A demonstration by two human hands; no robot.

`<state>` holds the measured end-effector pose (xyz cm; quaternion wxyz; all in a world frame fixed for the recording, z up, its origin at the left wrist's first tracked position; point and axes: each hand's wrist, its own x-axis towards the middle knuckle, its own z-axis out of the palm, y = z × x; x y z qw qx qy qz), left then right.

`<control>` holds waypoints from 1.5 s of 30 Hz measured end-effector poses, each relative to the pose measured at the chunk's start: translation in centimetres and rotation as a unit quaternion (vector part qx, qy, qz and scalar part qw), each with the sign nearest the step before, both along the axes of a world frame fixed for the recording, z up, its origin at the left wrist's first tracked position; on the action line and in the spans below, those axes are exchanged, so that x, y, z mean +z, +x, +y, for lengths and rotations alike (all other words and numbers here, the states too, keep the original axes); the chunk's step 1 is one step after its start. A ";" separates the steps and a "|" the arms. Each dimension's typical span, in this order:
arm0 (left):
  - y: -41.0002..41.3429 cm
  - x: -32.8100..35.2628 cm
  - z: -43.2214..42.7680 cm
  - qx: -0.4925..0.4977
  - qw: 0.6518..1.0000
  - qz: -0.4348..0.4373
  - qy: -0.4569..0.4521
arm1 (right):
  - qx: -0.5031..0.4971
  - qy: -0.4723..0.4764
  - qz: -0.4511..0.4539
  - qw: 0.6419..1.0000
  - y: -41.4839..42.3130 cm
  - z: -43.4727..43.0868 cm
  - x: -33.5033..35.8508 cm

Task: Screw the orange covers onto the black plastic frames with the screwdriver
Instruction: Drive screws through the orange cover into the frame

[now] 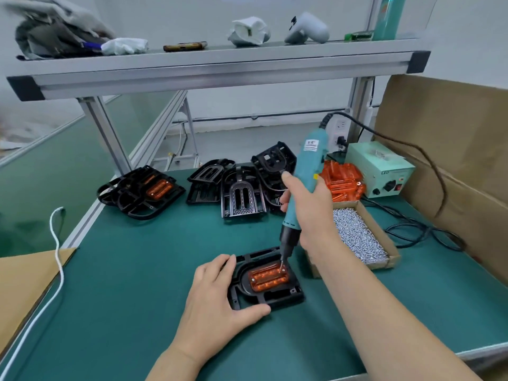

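On the green desk (132, 270) lies a black frame (277, 299) with an orange cover (268, 280) sitting in its middle. The left hand (214, 295) holds the frame at its left side, with the thumb on the near edge and the fingers over the far edge. The right hand (312, 213) has its fingers closed around the teal electric screwdriver (309, 163). The bit of the tool stands on the far right corner of the cover. A carton of screws (357, 235) is just beside, on the right.
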<state>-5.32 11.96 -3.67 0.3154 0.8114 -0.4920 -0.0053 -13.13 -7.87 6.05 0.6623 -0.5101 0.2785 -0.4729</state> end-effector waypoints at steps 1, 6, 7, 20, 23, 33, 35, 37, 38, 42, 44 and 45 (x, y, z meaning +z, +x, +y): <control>0.0 -0.1 -0.1 0.005 1.000 0.003 0.000 | -0.029 0.034 0.002 0.999 -0.5 -1.1 -0.8; 0.2 -0.2 -0.4 0.038 0.999 0.018 -0.002 | -0.151 0.140 0.068 0.976 -2.8 -5.1 -4.9; 0.2 -0.1 -0.5 0.042 0.999 0.019 -0.001 | -0.159 0.138 0.103 0.972 -3.0 -5.3 -5.5; 1.7 0.6 -0.4 0.081 0.995 -0.004 -0.065 | -0.212 -0.173 0.379 0.884 -4.9 -4.2 -7.0; 3.2 1.4 -0.4 0.126 0.987 -0.031 -0.092 | -0.209 -0.186 0.385 0.880 -5.1 -3.8 -7.2; 14.8 4.2 -3.5 0.317 0.945 -0.072 -0.036 | -0.203 -0.176 0.342 0.901 -5.3 -4.2 -7.6; 17.1 4.3 -4.0 0.342 0.935 -0.092 -0.011 | -0.200 -0.176 0.334 0.904 -5.3 -4.3 -7.7; 18.9 4.4 -4.6 0.354 0.929 -0.110 0.004 | -0.197 -0.177 0.326 0.908 -5.3 -4.4 -7.7; 19.6 4.4 -4.9 0.356 0.927 -0.120 0.014 | -0.197 -0.175 0.321 0.910 -5.3 -4.5 -7.8; 21.2 3.9 -5.8 0.348 0.918 -0.175 0.073 | -0.203 -0.172 0.302 0.915 -5.3 -4.8 -8.1; 21.5 3.3 -5.7 0.345 0.915 -0.186 0.097 | -0.202 -0.171 0.298 0.917 -5.3 -4.8 -8.2; 21.7 3.1 -5.6 0.346 0.913 -0.185 0.112 | -0.202 -0.171 0.296 0.918 -5.2 -4.9 -8.2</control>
